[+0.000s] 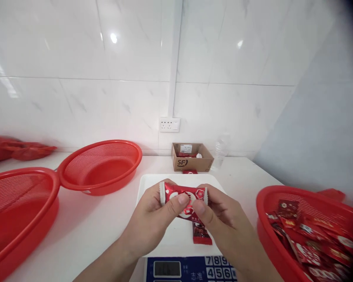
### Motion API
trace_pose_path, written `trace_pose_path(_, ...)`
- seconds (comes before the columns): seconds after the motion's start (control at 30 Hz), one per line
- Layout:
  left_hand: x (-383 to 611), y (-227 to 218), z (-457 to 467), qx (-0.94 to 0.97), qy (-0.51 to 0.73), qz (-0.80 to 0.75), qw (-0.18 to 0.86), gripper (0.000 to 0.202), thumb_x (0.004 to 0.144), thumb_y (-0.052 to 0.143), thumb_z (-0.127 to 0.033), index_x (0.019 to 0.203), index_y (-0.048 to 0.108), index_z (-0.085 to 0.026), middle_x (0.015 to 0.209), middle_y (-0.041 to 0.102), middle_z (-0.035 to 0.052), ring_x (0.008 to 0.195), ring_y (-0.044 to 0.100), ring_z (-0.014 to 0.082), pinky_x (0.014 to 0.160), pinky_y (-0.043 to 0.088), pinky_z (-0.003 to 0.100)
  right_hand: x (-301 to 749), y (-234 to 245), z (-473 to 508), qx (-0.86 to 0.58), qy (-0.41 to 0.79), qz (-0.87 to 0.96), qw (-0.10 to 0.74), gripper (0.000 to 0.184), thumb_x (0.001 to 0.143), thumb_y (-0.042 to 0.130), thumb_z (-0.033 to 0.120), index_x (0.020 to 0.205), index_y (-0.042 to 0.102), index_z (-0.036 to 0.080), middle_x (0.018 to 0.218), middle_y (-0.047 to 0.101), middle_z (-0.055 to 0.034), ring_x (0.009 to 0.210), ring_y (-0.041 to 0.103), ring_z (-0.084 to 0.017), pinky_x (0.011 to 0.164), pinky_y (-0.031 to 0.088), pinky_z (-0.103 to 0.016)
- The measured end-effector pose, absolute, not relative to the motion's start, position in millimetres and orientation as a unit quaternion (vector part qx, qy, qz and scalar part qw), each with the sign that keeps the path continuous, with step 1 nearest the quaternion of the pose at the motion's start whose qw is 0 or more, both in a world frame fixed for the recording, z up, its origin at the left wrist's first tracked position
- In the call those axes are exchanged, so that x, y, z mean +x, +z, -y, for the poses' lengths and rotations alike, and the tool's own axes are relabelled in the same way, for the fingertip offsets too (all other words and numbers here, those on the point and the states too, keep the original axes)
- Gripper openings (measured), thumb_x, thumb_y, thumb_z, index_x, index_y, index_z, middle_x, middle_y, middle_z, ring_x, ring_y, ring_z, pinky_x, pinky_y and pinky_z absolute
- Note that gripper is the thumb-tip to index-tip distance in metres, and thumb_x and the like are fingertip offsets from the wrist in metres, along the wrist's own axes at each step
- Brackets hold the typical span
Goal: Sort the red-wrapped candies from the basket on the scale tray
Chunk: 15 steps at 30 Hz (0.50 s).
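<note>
Both hands hold one small red snack packet (184, 194) with white crimped ends, just above the white scale platform (147, 184). My left hand (153, 217) pinches its left half with thumb on top. My right hand (220, 219) pinches its right half. Another dark red packet (201, 234) lies on the platform under my right hand. The scale's blue keypad (220, 268) and display (167, 269) sit at the bottom edge.
A red basket (312, 203) at the right holds several red packets. Two red mesh baskets (101, 166) (20, 207) stand at the left. A cardboard box (192, 157), a clear bottle (220, 150) and a red bag (14, 149) line the tiled wall.
</note>
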<state>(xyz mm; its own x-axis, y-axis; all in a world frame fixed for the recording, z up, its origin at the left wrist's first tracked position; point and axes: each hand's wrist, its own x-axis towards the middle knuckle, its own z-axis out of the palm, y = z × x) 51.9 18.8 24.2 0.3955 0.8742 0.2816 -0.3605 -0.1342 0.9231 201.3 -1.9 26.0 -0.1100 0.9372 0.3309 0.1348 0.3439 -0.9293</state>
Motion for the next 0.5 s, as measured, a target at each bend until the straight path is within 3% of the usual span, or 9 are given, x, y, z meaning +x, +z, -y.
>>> trace_pose_path(0.13, 53.0, 25.1, -18.6, 0.544, 0.546, -0.228, 0.594, 0.022, 0.083, 0.068, -0.036, 0.078, 0.06, -0.016, 0.073, 0.064, 0.0, 0.069, 0.057, 0.012, 0.067, 0.046, 0.024, 202.6, 22.4, 0.6, -0.425, 0.387, 0.647, 0.501, 0.039, 0.08, 0.06, 0.059, 0.086, 0.069, 0.022, 0.057, 0.058, 0.0011, 0.045, 0.047, -0.012, 0.047, 0.045, -0.026)
trace_pose_path(0.3, 53.2, 29.0, -17.7, 0.538, 0.531, -0.202, 0.623, 0.026, 0.081, 0.069, -0.04, 0.078, 0.06, -0.016, 0.073, 0.063, 0.0008, 0.067, 0.057, 0.012, 0.065, 0.046, 0.024, 202.4, 14.2, 0.1, -0.454, 0.384, 0.65, 0.473, 0.042, 0.081, 0.057, 0.059, 0.1, 0.072, 0.025, 0.06, 0.066, -0.0024, 0.046, 0.055, -0.017, 0.04, 0.046, -0.027)
trace_pose_path(0.5, 52.1, 24.8, -16.6, 0.545, 0.489, -0.185, 0.656, 0.034, 0.077, 0.07, -0.049, 0.076, 0.063, -0.016, 0.067, 0.061, -0.0001, 0.063, 0.057, 0.012, 0.064, 0.048, 0.026, 199.3, 16.5, 4.1, -0.468, 0.346, 0.631, 0.514, 0.038, 0.073, 0.064, 0.062, 0.079, 0.075, 0.026, 0.056, 0.066, -0.003, 0.048, 0.06, -0.02, 0.037, 0.05, -0.025)
